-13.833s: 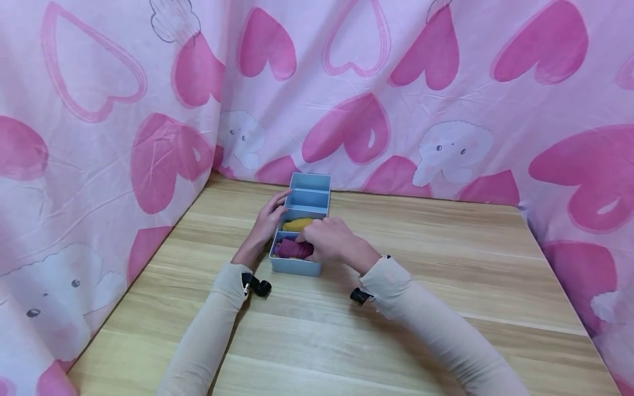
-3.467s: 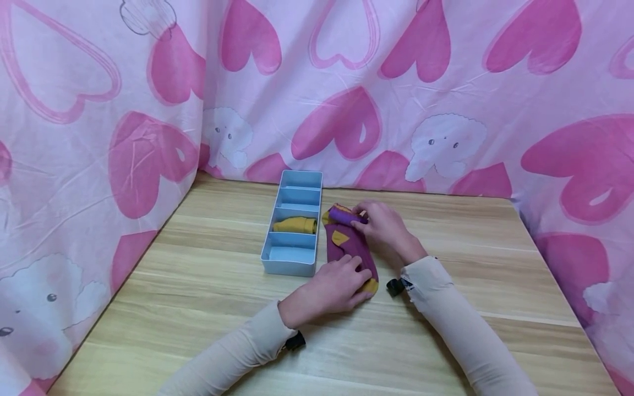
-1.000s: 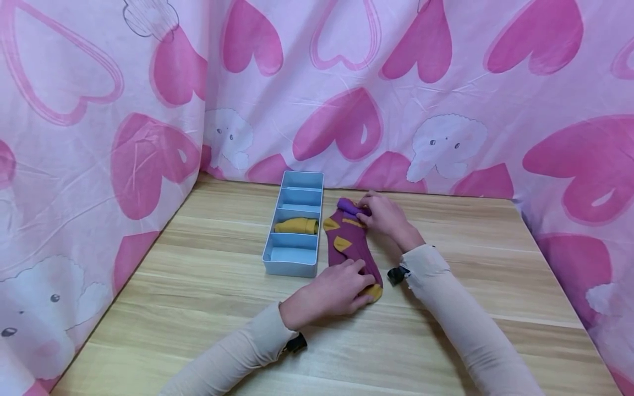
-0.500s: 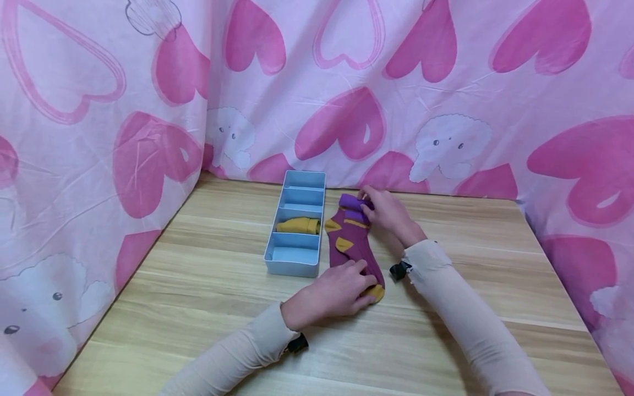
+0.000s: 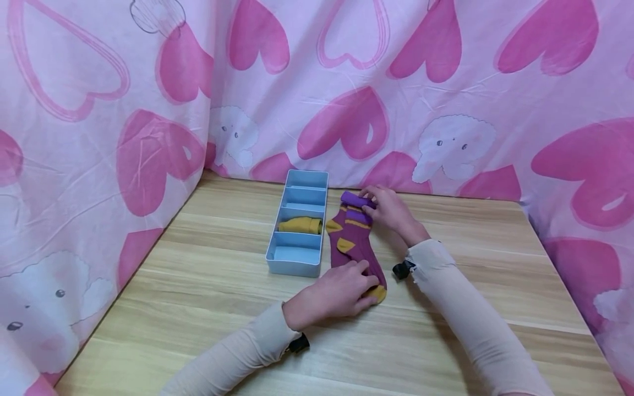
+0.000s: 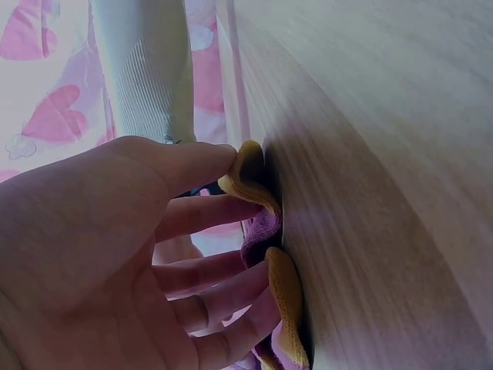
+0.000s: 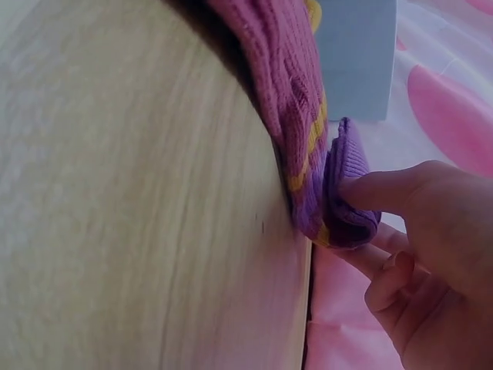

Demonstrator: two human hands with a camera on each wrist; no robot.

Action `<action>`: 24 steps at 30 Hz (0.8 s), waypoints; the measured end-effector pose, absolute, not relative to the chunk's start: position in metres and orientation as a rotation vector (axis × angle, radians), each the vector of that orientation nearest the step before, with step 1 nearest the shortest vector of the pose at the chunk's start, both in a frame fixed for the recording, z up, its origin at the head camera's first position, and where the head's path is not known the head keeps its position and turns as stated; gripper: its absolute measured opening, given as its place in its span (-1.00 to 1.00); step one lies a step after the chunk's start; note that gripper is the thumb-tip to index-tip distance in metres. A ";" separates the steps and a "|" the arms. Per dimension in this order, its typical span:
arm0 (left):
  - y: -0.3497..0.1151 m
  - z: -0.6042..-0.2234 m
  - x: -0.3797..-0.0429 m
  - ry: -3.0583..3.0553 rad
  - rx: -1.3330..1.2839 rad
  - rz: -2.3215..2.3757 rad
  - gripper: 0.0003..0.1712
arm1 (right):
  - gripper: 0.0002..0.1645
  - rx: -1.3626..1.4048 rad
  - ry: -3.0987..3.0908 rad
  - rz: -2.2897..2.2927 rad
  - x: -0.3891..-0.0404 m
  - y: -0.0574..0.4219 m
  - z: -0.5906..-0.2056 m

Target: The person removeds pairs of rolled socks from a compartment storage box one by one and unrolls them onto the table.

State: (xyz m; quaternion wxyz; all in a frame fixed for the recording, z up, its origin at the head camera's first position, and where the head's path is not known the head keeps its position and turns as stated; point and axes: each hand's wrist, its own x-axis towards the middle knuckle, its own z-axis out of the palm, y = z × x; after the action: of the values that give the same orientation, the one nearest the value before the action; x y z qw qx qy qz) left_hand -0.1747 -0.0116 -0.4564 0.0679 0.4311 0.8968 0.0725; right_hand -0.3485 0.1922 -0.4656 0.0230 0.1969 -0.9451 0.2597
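A pair of maroon socks with mustard heels and toes lies flat on the table, one over the other. My right hand pinches the folded purple cuff at the far end between thumb and fingers; in the right wrist view this cuff is doubled over. At the near end my left hand rests on the socks, its fingertips spread and pressing near the mustard toe. In the left wrist view those fingers reach straight down onto the fabric.
Left of the socks stands a long blue divided box. A rolled mustard sock bundle sits in its second compartment from the front. The wooden table ends at a pink heart-print curtain behind and at left.
The maroon socks, earlier a bundle in the box's front compartment, now lie on the table. Over the last seconds my right hand has unrolled the cuff away from me; the left stays put.
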 end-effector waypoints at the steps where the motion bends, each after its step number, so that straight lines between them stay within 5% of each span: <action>1: -0.012 -0.457 -0.175 2.702 1.298 0.219 -0.57 | -0.65 0.611 -2.919 0.809 -0.349 0.193 -0.466; 11: -0.011 -0.456 -0.174 2.701 1.297 0.222 -0.57 | -0.51 0.560 -2.990 0.733 -0.349 0.195 -0.470; 24: -0.012 -0.457 -0.175 2.706 1.314 0.214 -0.58 | -0.66 0.330 -2.932 0.767 -0.350 0.198 -0.475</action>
State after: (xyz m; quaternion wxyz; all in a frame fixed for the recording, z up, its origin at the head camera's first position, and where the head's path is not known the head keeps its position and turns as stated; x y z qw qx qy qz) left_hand -0.1754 -0.0116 -0.4570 0.0628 0.4348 0.8955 0.0709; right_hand -0.3500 0.1984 -0.4754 0.0463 0.1080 -0.9607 0.2514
